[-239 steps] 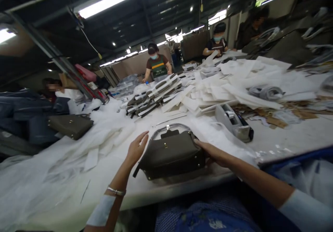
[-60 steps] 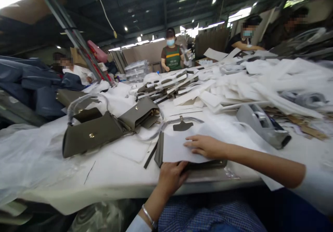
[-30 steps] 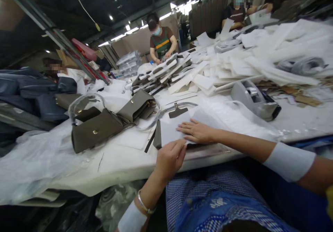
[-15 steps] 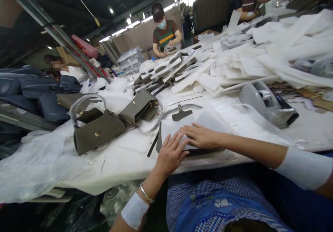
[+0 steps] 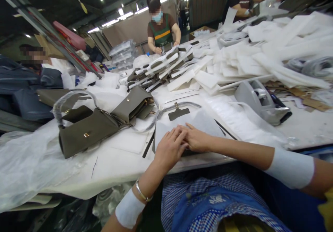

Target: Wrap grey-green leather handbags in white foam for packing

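Note:
A white sheet [image 5: 204,122] lies over a handbag in front of me, covering most of it. Beyond the sheet show the bag's dark olive clasp tab [image 5: 179,114] and its plastic-wrapped handle [image 5: 166,108]. My left hand [image 5: 168,146] rests on the sheet near the bag's front edge, fingers stretched out. From the right, my right hand [image 5: 197,138] lies on the same spot with its fingers extended. The fingertips of both hands meet and partly overlap, so some are hidden.
Olive handbags [image 5: 90,131] lie open on the left, beside clear plastic film [image 5: 28,159]. A grey tape dispenser [image 5: 260,101] stands at right. White sheets [image 5: 249,65] and stacked bag parts [image 5: 163,63] fill the back. A co-worker [image 5: 162,30] handles something across the table.
My hands have drawn together at the middle of the bag's front edge, and their fingers now overlap more. The camera view has shifted slightly.

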Demonstrator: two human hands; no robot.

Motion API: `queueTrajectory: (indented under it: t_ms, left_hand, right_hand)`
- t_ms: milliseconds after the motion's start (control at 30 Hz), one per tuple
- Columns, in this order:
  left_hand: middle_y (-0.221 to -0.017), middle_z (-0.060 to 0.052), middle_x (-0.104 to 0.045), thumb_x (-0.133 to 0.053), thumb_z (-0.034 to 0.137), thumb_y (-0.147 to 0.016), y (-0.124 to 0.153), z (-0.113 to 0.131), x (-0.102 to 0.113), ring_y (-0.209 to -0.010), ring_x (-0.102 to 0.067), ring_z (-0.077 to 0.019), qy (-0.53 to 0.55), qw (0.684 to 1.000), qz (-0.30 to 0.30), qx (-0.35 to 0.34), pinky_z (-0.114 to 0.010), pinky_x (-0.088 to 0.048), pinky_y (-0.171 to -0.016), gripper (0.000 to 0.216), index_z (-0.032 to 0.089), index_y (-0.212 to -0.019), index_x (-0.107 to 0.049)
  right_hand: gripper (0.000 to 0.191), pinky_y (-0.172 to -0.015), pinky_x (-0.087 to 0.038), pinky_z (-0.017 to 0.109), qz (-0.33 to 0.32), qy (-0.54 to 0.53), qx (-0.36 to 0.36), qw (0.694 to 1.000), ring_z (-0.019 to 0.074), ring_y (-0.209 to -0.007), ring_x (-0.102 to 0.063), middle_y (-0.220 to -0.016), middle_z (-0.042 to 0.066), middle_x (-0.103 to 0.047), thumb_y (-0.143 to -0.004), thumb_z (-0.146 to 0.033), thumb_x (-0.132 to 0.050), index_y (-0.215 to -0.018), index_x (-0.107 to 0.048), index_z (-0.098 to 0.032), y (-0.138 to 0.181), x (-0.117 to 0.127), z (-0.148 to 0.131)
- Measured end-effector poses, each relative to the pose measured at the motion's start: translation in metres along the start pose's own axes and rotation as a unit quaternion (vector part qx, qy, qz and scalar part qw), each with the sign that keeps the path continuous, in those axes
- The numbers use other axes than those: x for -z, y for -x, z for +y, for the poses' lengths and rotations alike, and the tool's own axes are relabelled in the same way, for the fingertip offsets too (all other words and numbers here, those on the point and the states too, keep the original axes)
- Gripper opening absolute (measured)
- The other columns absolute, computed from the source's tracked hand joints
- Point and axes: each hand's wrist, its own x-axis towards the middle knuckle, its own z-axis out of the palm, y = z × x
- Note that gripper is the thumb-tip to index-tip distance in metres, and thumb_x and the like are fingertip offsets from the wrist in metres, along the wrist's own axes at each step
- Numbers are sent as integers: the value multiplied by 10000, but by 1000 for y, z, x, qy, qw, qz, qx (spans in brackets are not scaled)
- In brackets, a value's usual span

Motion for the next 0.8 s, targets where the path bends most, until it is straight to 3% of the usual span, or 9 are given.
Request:
queueTrajectory:
  t_ms: [133,333,600,800]
  left_hand:
    - [-1537,-151,-415,-427,512,-985,2,-13,-10,-1391,-438,-280,9,998,-54,9,-462,-423,-1099,622,217,-1522,-314]
    - [-1583,-118,-344,-425,529,-979,30,-14,-23,-1456,-329,-277,2,999,-47,10,-491,-336,-1160,619,259,-1525,-315]
    - [-1582,-88,-354,-432,551,-969,31,-13,-28,-1463,-315,-272,43,997,-53,26,-504,-310,-1178,605,294,-1511,-345]
    - [-1570,-91,-377,-452,562,-959,33,-12,-29,-1460,-322,-268,62,997,-44,33,-504,-319,-1174,595,275,-1478,-400]
  right_hand:
    - [517,-1168,-232,572,13,-40,-6,999,307,-1451,-305,-1528,159,-423,-1002,-411,-436,-1464,-460,-182,17,14,13]
    - [554,-1161,-283,522,33,-34,54,997,275,-1426,-361,-1545,134,-404,-992,-464,-469,-1495,-413,-239,47,30,33]
    - [476,-1112,-331,516,13,-10,65,998,279,-1318,-464,-1408,146,-537,-999,-448,-445,-1415,-520,-229,41,26,35]
    - [414,-1117,-308,524,-6,-1,77,997,270,-1317,-464,-1381,120,-553,-1008,-400,-421,-1380,-558,-281,40,30,33]
